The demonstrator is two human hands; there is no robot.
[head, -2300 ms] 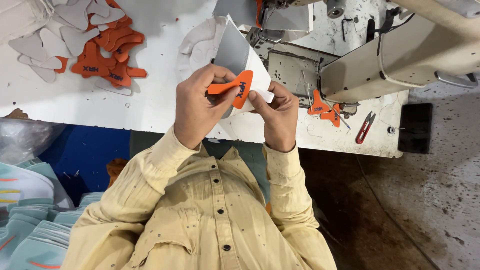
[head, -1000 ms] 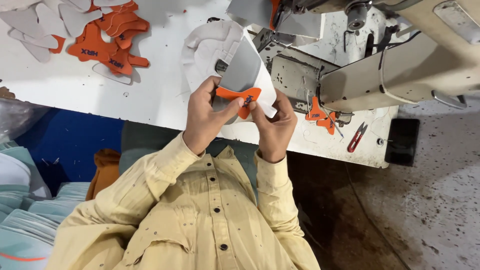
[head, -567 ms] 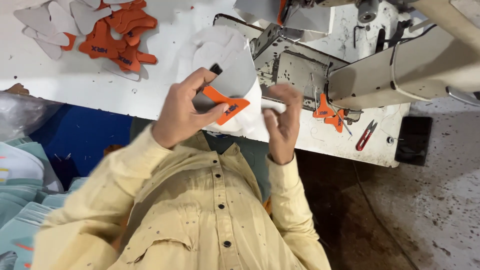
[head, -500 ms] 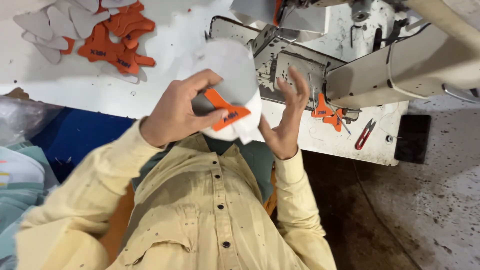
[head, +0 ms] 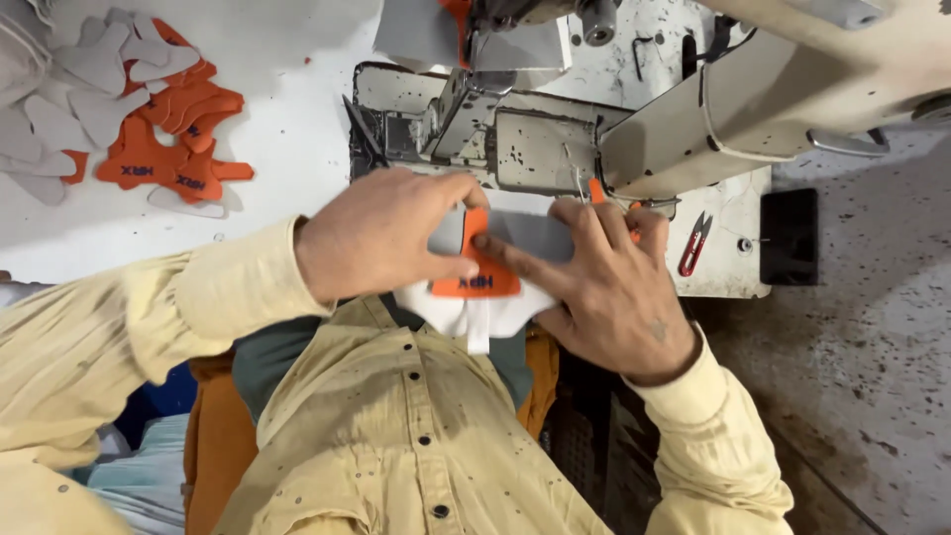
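- The left hand (head: 381,238) lies palm down at the front edge of the white work table (head: 287,149), its thumb and forefinger pinching the left side of a stacked piece of cut material.
- That stack is a small orange T-shaped patch with dark lettering (head: 477,267) laid on a grey, flat fabric panel (head: 530,233), with a white curved panel (head: 475,309) showing beneath at the near edge.
- The right hand (head: 609,287) presses on the same stack from the right, fingers spread flat; its forefinger lies across the orange patch and the other fingers rest on the grey panel, so it pins the stack down without closing around it.
- The stack sits just in front of the bed of the cream-coloured industrial sewing machine (head: 753,89), between the two hands and over the table edge above the person's yellow buttoned shirt (head: 396,436).
- A small red thread snip (head: 693,243) lies on the table just to the right of the right hand.
- At the far left of the table lies a loose heap of orange and grey cut pieces (head: 139,119), well apart from the hands.
- Something orange shows near the needle area behind the right fingers; it may be another patch, though the view is too crowded to tell.
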